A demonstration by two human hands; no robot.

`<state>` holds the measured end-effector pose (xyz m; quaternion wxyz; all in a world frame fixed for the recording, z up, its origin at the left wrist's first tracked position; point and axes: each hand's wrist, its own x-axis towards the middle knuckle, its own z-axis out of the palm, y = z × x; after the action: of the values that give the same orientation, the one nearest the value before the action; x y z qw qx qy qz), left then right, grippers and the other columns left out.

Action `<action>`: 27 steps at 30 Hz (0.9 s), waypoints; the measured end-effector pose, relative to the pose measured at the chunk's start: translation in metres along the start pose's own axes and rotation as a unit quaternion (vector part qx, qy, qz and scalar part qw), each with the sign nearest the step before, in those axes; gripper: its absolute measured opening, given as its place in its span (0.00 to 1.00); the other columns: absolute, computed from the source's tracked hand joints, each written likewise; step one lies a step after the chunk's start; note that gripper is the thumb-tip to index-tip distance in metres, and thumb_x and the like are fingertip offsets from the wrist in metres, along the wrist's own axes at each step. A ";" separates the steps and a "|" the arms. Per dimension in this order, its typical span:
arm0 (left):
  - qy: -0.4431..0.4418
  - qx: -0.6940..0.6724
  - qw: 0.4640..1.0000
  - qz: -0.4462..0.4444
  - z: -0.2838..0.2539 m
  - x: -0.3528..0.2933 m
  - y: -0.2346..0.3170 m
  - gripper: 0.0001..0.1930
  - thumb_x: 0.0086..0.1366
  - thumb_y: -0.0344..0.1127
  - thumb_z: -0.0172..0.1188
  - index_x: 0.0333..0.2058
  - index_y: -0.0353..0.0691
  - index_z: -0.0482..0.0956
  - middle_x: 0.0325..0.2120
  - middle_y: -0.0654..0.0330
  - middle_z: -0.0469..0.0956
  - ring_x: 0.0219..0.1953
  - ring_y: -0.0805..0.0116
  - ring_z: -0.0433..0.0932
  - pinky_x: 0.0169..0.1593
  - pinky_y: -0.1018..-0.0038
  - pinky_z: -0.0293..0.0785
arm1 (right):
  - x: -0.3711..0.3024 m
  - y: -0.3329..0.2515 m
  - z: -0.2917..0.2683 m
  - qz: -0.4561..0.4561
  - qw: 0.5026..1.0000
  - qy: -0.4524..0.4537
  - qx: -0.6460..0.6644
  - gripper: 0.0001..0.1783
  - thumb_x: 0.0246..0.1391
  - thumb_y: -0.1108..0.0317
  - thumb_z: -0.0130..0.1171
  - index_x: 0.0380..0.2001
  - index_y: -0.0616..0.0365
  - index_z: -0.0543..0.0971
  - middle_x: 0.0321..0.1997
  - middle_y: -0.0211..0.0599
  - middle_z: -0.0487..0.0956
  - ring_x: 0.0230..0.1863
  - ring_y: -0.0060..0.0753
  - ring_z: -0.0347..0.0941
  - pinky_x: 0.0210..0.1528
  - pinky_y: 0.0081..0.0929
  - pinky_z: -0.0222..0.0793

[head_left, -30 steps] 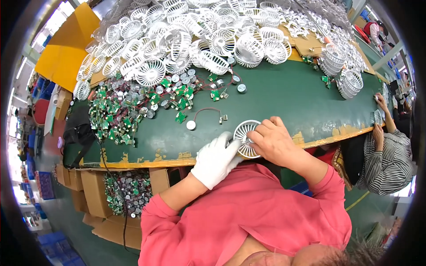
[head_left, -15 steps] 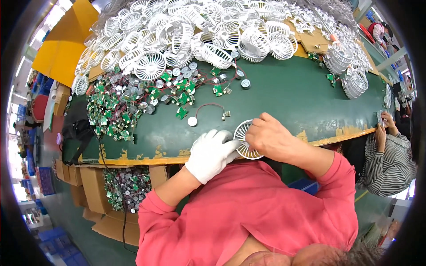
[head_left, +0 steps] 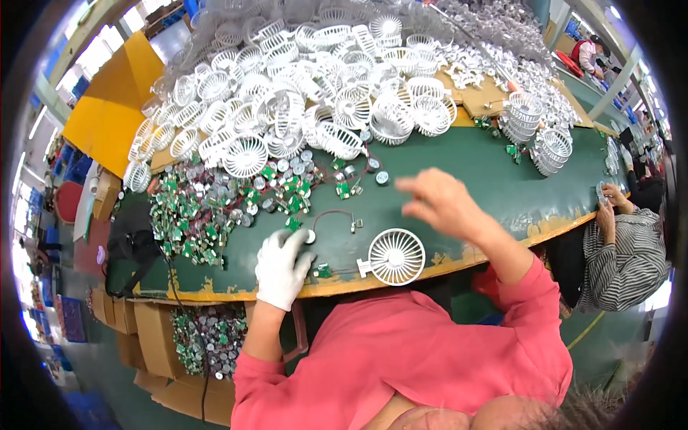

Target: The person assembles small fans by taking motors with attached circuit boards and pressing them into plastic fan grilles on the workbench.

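Below the worktop [head_left: 516, 197], a box [head_left: 158, 344] holds small parts [head_left: 208, 340]; above it, right fingers [head_left: 423, 186] spread empty, left fingers [head_left: 292, 249] half-parted beside a motor [head_left: 310, 236].

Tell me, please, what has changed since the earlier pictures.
The gloved left hand and bare right hand released the white fan cage, now lying on the green table. The left moved left, to the round motor; the right moved forward. The heap of cages looks unchanged.
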<state>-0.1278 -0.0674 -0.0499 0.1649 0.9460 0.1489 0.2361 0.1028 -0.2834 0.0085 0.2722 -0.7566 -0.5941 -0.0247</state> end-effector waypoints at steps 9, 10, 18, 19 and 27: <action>-0.055 0.015 0.998 -0.029 0.006 0.016 -0.004 0.19 0.49 0.41 0.66 0.42 0.48 0.79 0.31 0.55 0.74 0.37 0.53 0.74 0.41 0.62 0.71 | 0.083 0.096 0.025 0.084 0.957 0.251 -0.118 0.21 0.44 0.58 0.67 0.38 0.60 0.77 0.39 0.41 0.75 0.43 0.46 0.72 0.43 0.39 0.68; -0.055 0.006 0.998 -0.023 0.007 0.018 -0.004 0.19 0.49 0.41 0.66 0.41 0.49 0.79 0.31 0.56 0.74 0.37 0.54 0.74 0.40 0.62 0.71 | 0.088 0.101 0.025 0.150 0.971 0.176 -0.056 0.20 0.45 0.56 0.66 0.34 0.61 0.78 0.33 0.41 0.76 0.38 0.47 0.72 0.39 0.38 0.68; 0.075 -0.275 0.953 -0.103 0.007 0.019 0.002 0.14 0.60 0.32 0.59 0.44 0.34 0.73 0.31 0.60 0.76 0.32 0.74 0.74 0.37 0.77 0.72 | 0.069 0.146 0.016 0.221 0.650 0.272 0.674 0.14 0.60 0.59 0.55 0.43 0.56 0.75 0.40 0.27 0.77 0.36 0.21 0.70 0.37 0.21 0.64; 0.104 -0.331 0.933 -0.094 0.005 0.015 0.000 0.16 0.62 0.32 0.58 0.46 0.31 0.71 0.33 0.59 0.76 0.33 0.74 0.73 0.40 0.77 0.71 | 0.062 0.141 0.007 0.210 0.623 0.283 0.699 0.15 0.60 0.60 0.54 0.45 0.57 0.74 0.42 0.29 0.77 0.40 0.22 0.71 0.42 0.22 0.66; 0.311 -0.401 0.862 0.016 -0.033 0.026 0.025 0.17 0.63 0.22 0.44 0.52 0.30 0.65 0.42 0.50 0.72 0.43 0.61 0.74 0.52 0.65 0.71 | 0.008 0.051 -0.026 0.100 0.882 0.123 0.444 0.16 0.55 0.69 0.54 0.47 0.60 0.74 0.42 0.35 0.77 0.45 0.29 0.71 0.50 0.28 0.64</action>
<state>-0.1171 -0.0729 -0.0028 0.4709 0.6780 0.0700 0.5600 0.1594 -0.2950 0.0139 0.6512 -0.6028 -0.4262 0.1760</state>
